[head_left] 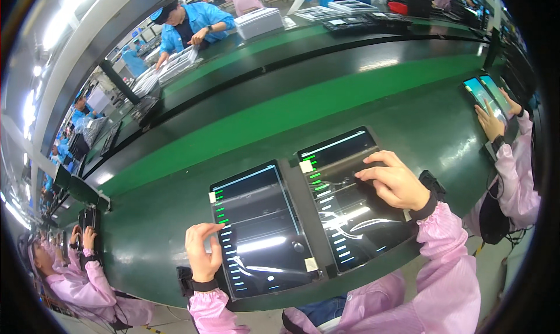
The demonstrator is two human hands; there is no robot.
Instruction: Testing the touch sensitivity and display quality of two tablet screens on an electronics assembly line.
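Note:
Two black tablets lie side by side on the green bench, their screens lit with short green and white bars down the left side. My left hand [203, 251] is at the left edge of the left tablet [256, 217]; its index fingertip is on the screen by the bars, the other fingers are loosely bent, and it holds nothing. Above the upper part of the right tablet [356, 223], my right hand [395, 181] has its fingers apart and extended to the left. Whether those fingertips touch the glass I cannot tell. Clear film with pale tabs [306, 166] covers the screens.
The green bench [157, 217] runs left to right, with a dark raised ledge [280, 71] behind it. At the right, a co-worker's hands [493, 118] are on two lit tablets [484, 95]. Another person [81, 275] works at the far left. Across the line, someone in blue [201, 28] handles white trays.

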